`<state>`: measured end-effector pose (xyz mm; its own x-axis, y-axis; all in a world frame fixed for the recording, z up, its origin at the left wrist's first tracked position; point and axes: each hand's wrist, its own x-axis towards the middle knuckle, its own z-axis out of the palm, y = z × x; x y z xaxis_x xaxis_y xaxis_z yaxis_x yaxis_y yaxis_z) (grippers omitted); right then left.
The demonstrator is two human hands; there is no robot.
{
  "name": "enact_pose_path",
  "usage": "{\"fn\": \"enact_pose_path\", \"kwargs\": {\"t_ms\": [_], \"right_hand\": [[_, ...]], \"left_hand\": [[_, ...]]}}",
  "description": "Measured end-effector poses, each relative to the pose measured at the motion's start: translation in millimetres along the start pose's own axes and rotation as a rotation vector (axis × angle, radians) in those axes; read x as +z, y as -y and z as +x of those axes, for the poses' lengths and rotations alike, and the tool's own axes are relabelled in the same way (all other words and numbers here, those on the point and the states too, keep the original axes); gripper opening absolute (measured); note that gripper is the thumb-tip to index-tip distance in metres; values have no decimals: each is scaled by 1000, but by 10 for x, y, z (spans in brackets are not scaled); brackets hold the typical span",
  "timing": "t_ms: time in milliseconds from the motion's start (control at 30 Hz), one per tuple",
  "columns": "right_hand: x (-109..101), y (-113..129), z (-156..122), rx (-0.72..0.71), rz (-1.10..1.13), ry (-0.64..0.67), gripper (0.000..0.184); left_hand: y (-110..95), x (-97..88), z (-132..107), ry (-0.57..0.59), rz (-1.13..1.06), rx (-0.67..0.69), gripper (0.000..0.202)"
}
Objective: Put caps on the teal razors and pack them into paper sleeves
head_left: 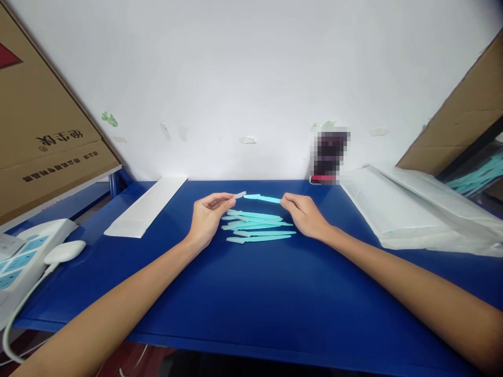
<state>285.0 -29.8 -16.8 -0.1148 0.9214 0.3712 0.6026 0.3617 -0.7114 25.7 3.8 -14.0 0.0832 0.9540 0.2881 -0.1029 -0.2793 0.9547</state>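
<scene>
Between the thumb and fingers of my left hand (207, 215) is a small translucent blade cap (240, 195). My right hand (304, 213) pinches the handle end of a turquoise eyebrow razor (267, 199), its blade end pointing left at the cap. Cap and razor tip are very close; whether they touch I cannot tell. Below them, several more turquoise eyebrow razors (259, 224) lie in a loose pile on the blue table (236, 293), handles to the right, with pale caps at their left ends.
A white strip (147, 207) lies at the left, near a power strip (35, 251) with a white plug (65, 252). White plastic packaging (404, 209) covers the right side. A blurred-out phone (329, 157) leans on the wall. Cardboard boxes (51, 104) flank the table.
</scene>
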Motion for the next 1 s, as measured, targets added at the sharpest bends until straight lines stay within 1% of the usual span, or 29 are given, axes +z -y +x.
{"fn": "enact_pose_path", "kwargs": {"t_ms": [167, 300, 367, 467, 533, 633, 700, 767, 833, 867, 900, 933, 967, 1000], "right_hand": [[-2, -8, -1, 7, 14, -15, 36], [-1, -9, -4, 3, 4, -14, 35], [-6, 0, -16, -15, -15, 9, 35], [-19, 23, -38, -98, -57, 86, 35], [-25, 35, -46, -149, -57, 134, 35], [-19, 40, -47, -196, -75, 164, 34], [-6, 34, -48, -234, -168, 183, 31], [7, 25, -53, -252, -271, 195, 29], [13, 21, -57, -227, -309, 173, 23], [10, 25, -58, -206, -301, 158, 21], [3, 38, -55, -184, -285, 155, 24], [-7, 61, -51, -162, -276, 176, 31], [-21, 96, -42, -144, -279, 223, 41], [-37, 144, -30, -130, -298, 293, 52]], "left_hand": [[15, -11, 6, -27, 40, 34, 26], [17, -18, -9, 7, 121, 68, 24], [7, -14, -33, 48, 205, 113, 22], [-26, -1, -80, 181, 328, 199, 15], [-56, 6, -101, 254, 369, 233, 14], [-99, -9, -72, 302, 429, 280, 14], [-115, -59, 4, 311, 480, 328, 15], [-117, -170, 124, 240, 510, 364, 21], [-113, -360, 274, 92, 539, 362, 27], [-113, -484, 352, 30, 594, 341, 30], [-115, -622, 427, -57, 694, 337, 31], [-120, -768, 496, -147, 843, 351, 30], [-128, -916, 556, -225, 997, 355, 30], [-136, -1058, 606, -277, 1115, 333, 33]]}}
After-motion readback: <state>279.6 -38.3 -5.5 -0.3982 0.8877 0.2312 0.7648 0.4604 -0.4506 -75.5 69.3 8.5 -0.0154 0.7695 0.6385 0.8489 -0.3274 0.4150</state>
